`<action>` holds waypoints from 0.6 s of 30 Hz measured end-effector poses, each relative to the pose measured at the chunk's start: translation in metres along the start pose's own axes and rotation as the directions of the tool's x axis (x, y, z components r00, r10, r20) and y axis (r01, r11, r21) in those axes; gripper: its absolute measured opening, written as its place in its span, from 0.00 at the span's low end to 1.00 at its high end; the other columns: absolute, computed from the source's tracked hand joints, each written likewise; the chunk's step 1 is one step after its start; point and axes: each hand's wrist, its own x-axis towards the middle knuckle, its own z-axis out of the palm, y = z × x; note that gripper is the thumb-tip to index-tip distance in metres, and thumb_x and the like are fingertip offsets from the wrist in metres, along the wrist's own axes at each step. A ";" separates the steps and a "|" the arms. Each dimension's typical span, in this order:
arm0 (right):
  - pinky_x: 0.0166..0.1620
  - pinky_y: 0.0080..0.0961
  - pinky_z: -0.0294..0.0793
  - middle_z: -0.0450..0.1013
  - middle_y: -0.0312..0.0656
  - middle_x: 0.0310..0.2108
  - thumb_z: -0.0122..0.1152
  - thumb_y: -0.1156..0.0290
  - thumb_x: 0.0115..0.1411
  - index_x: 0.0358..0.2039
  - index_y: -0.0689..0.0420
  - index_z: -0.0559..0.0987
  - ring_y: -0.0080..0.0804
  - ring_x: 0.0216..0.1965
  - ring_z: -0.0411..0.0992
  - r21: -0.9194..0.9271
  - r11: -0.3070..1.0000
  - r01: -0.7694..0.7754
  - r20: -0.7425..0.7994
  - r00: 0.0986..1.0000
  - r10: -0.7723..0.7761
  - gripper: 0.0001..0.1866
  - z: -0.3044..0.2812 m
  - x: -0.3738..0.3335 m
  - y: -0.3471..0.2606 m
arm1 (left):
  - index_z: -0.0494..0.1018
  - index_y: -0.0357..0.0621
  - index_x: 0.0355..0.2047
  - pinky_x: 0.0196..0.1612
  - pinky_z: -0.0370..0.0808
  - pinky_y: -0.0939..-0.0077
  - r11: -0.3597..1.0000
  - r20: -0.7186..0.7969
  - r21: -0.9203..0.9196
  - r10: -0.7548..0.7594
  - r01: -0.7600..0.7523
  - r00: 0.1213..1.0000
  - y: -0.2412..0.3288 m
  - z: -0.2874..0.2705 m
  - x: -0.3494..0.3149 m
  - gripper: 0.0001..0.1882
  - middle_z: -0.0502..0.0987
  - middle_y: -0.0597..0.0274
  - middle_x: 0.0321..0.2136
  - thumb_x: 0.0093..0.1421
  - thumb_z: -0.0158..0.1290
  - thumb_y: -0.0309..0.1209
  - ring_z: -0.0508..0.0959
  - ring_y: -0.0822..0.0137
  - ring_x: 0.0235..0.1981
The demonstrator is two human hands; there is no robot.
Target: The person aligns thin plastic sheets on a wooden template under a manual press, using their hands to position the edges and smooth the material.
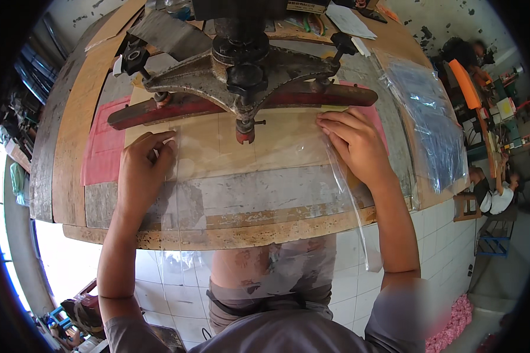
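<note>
Clear plastic sheet (253, 203) | spans between left hand (142, 160) and right hand (359, 144) | fingers (338, 116) pinched on its side edges | best held taut and flat, fingers short of the red bar (309, 99)

Premises are a workshop. A heavy cast-metal press (218, 73) with black hand knobs (135, 59) and a long red bar (350, 94) stands over a scuffed, stained tabletop (109, 206). Green-handled pliers (307, 25) lie toward the far edge. Folded clear plastic sheeting (433, 129) lies at right. Beyond are machinery (505, 112), other people (502, 200) and a white tiled floor (433, 226). The wall (415, 13) shows dark, patchy wear.
</note>
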 end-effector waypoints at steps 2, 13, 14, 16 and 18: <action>0.51 0.34 0.79 0.83 0.39 0.44 0.69 0.80 0.58 0.42 0.61 0.88 0.38 0.45 0.77 0.007 1.000 0.000 -0.005 1.000 0.000 0.10 -0.001 0.000 0.000 | 0.83 0.37 0.50 0.25 0.65 0.76 1.000 0.007 -0.001 -0.009 0.009 1.000 0.002 -0.001 -0.001 0.13 0.77 0.64 0.23 0.66 0.59 0.27 0.66 0.79 0.20; 0.54 0.35 0.78 0.83 0.40 0.47 0.68 0.80 0.59 0.44 0.60 0.87 0.40 0.48 0.77 0.013 1.000 -0.015 0.024 1.000 0.015 0.12 0.000 -0.004 0.006 | 0.83 0.37 0.49 0.25 0.65 0.77 1.000 0.001 -0.018 0.011 -0.011 1.000 0.002 0.005 -0.001 0.13 0.77 0.64 0.23 0.66 0.59 0.27 0.66 0.80 0.20; 0.54 0.35 0.78 0.83 0.40 0.47 0.67 0.80 0.59 0.44 0.60 0.87 0.40 0.48 0.77 0.010 1.000 -0.010 0.025 1.000 0.010 0.13 -0.001 -0.004 0.007 | 0.83 0.37 0.50 0.25 0.65 0.77 1.000 0.015 -0.021 -0.005 0.005 1.000 0.002 0.004 -0.001 0.13 0.77 0.64 0.23 0.66 0.59 0.26 0.66 0.80 0.20; 0.53 0.34 0.78 0.83 0.40 0.47 0.67 0.80 0.59 0.45 0.60 0.87 0.40 0.47 0.77 0.006 1.000 0.002 0.026 1.000 -0.002 0.13 0.000 -0.005 0.010 | 0.83 0.37 0.50 0.25 0.65 0.77 0.999 0.040 -0.026 -0.038 0.039 0.998 0.006 0.003 -0.003 0.14 0.77 0.64 0.24 0.66 0.58 0.26 0.66 0.79 0.20; 0.52 0.34 0.78 0.83 0.40 0.47 0.67 0.80 0.59 0.45 0.61 0.87 0.40 0.47 0.77 0.003 1.000 -0.003 0.024 1.000 0.003 0.13 0.000 -0.006 0.010 | 0.84 0.37 0.50 0.26 0.66 0.76 0.998 0.038 -0.025 -0.050 0.051 0.998 0.010 0.003 -0.004 0.14 0.77 0.63 0.24 0.66 0.58 0.26 0.66 0.79 0.20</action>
